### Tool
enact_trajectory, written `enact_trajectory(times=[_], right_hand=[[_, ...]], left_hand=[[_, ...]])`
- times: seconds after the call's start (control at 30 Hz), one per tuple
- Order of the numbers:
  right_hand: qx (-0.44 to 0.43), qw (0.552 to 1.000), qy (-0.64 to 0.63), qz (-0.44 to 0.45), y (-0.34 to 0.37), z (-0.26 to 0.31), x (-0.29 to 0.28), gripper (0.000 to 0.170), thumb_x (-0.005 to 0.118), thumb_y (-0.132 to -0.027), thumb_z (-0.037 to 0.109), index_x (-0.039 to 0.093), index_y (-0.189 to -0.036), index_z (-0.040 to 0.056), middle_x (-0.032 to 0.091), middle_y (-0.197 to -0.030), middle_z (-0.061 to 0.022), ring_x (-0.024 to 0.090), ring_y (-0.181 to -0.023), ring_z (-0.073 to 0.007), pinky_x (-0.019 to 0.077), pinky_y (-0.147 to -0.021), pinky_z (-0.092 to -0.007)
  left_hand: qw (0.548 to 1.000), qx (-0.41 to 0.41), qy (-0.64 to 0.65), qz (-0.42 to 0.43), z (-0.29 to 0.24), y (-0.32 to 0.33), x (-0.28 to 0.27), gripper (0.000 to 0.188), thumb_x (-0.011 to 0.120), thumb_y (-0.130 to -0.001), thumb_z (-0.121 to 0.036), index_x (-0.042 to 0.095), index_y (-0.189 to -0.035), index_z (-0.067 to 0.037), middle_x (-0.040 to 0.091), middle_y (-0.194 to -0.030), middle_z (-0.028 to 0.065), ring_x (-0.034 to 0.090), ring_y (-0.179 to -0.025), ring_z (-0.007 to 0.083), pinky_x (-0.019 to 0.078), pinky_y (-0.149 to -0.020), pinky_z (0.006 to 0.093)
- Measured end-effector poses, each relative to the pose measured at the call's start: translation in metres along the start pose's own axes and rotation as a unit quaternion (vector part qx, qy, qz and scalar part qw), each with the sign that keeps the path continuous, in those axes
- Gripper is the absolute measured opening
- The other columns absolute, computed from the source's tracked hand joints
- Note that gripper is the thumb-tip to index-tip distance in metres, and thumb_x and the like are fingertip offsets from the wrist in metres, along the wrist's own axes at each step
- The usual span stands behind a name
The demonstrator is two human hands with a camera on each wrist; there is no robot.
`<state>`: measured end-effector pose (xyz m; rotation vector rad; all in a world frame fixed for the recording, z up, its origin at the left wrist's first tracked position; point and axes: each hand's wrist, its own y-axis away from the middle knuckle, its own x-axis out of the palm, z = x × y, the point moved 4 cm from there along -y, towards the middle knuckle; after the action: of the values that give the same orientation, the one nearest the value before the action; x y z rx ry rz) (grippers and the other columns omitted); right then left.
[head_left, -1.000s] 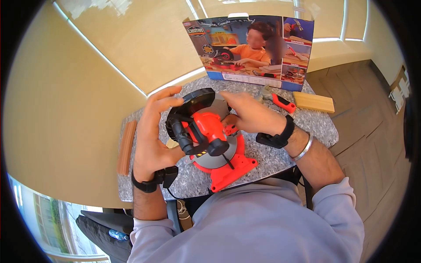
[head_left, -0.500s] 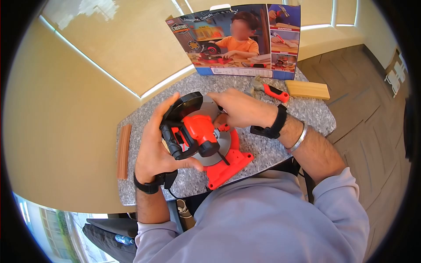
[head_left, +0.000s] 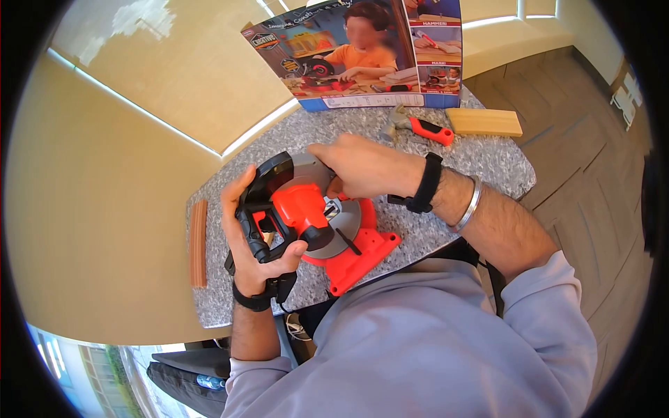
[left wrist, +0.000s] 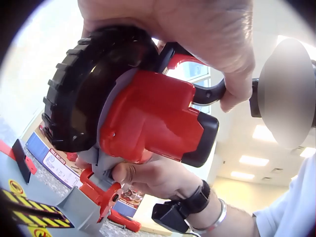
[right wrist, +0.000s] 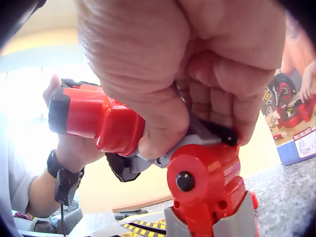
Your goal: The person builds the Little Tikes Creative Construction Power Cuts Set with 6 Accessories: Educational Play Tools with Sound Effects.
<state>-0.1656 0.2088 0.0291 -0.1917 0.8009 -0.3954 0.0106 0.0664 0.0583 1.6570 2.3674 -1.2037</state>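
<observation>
Toy saw (head_left: pixel 300 209) on the speckled bench (head_left: pixel 418 226), red base towards the near edge, in front of the person. Left hand (head_left: pixel 254 244) spread wide around the saw's black handle (left wrist: pixel 210 94) and guard (left wrist: pixel 94 94), thumb by the handle. Right hand (head_left: pixel 376 167) narrow, thumb and curled fingers gripping the grey arm (right wrist: pixel 197 138) just above the red hinge (right wrist: pixel 205 177). Beyond: claw hammer (head_left: pixel 432 131), red-and-black grip beside a pale wood block (head_left: pixel 484 122); printed box (head_left: pixel 348 63) upright behind. Brown grooved strip (head_left: pixel 198 244) lies at the bench's left side.
</observation>
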Motion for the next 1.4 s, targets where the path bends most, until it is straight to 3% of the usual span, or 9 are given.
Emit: enact_trajectory(times=[0.2, 0.53, 0.63, 0.83, 1.0, 1.1, 1.3, 1.4], right_hand=[[-0.013, 1.0, 0.025, 0.001, 0.0, 0.005, 0.002, 0.045, 0.076, -0.073, -0.011, 0.063, -0.116, -0.0067, 0.079, -0.083, -0.0204, 0.081, -0.082, -0.0363, 0.0627, -0.074, -0.0447], [-0.023, 1.0, 0.008, -0.01, 0.001, 0.0, 0.004, 0.048, 0.075, -0.072, -0.011, 0.063, -0.118, -0.006, 0.079, -0.082, -0.0189, 0.081, -0.081, -0.0352, 0.0629, -0.073, -0.044], [0.009, 0.999, -0.039, -0.013, 0.001, -0.008, 0.007, 0.051, 0.08, -0.073, -0.007, 0.063, -0.122, -0.0052, 0.078, -0.082, -0.0212, 0.08, -0.081, -0.0381, 0.0625, -0.073, -0.0454], [-0.041, 0.998, 0.002, -0.056, 0.005, -0.012, 0.006, 0.053, 0.085, -0.075, -0.002, 0.063, -0.123, -0.005, 0.074, -0.081, -0.0261, 0.076, -0.08, -0.045, 0.0614, -0.07, -0.0473], [-0.006, 1.0, -0.015, -0.025, 0.004, -0.007, 0.004, 0.047, 0.081, -0.075, -0.006, 0.063, -0.119, -0.0056, 0.077, -0.083, -0.0237, 0.079, -0.083, -0.0403, 0.0629, -0.071, -0.0452], [-0.028, 0.998, 0.007, -0.049, 0.005, -0.004, 0.007, 0.045, 0.078, -0.075, -0.009, 0.063, -0.118, -0.0058, 0.078, -0.083, -0.0222, 0.081, -0.083, -0.0367, 0.0637, -0.072, -0.0435], [-0.026, 0.999, 0.006, -0.04, 0.003, -0.003, 0.012, 0.049, 0.075, -0.074, -0.012, 0.064, -0.121, -0.0052, 0.079, -0.082, -0.0212, 0.082, -0.083, -0.0335, 0.0639, -0.074, -0.0429], [0.002, 0.999, -0.04, -0.032, 0.004, -0.005, 0.009, 0.046, 0.076, -0.073, -0.012, 0.065, -0.117, -0.0047, 0.078, -0.083, -0.0212, 0.081, -0.085, -0.0357, 0.0636, -0.076, -0.0436]], left_hand=[[0.999, 0.023, 0.018, -0.021, 0.011, 0.009, -0.001, 0.119, 0.099, -0.072, -0.048, 0.036, -0.16, 0.001, 0.058, -0.146, 0.0235, 0.065, -0.133, 0.034, 0.0534, -0.113, 0.0466], [1.0, 0.01, 0.002, -0.009, 0.004, 0.005, -0.001, 0.118, 0.099, -0.072, -0.048, 0.037, -0.159, 0.001, 0.061, -0.142, 0.025, 0.067, -0.129, 0.0343, 0.0556, -0.11, 0.0453], [0.999, 0.006, -0.032, 0.013, -0.005, -0.004, 0.001, 0.114, 0.099, -0.072, -0.044, 0.039, -0.158, 0.001, 0.063, -0.141, 0.0252, 0.068, -0.129, 0.0334, 0.0562, -0.109, 0.0443], [0.998, -0.002, -0.053, 0.034, -0.012, -0.014, 0.003, 0.109, 0.097, -0.07, -0.04, 0.044, -0.155, 0.003, 0.065, -0.138, 0.0221, 0.069, -0.126, 0.0317, 0.057, -0.107, 0.0423], [0.999, -0.008, -0.043, 0.015, -0.01, -0.011, 0.004, 0.11, 0.098, -0.069, -0.043, 0.045, -0.154, 0.003, 0.065, -0.136, 0.0212, 0.068, -0.126, 0.0309, 0.0561, -0.108, 0.0421], [1.0, 0.016, -0.019, -0.004, 0.005, 0.0, 0.001, 0.112, 0.098, -0.07, -0.045, 0.043, -0.155, 0.003, 0.065, -0.137, 0.0221, 0.068, -0.127, 0.0313, 0.0554, -0.109, 0.0428], [0.999, 0.023, 0.02, -0.034, 0.012, 0.011, 0.001, 0.115, 0.099, -0.07, -0.048, 0.041, -0.156, 0.003, 0.064, -0.139, 0.0238, 0.067, -0.129, 0.0324, 0.0547, -0.11, 0.0439], [1.0, 0.004, 0.002, -0.025, -0.002, 0.003, 0.005, 0.115, 0.1, -0.069, -0.048, 0.043, -0.155, 0.003, 0.065, -0.138, 0.0233, 0.067, -0.128, 0.0319, 0.0547, -0.11, 0.0437]])
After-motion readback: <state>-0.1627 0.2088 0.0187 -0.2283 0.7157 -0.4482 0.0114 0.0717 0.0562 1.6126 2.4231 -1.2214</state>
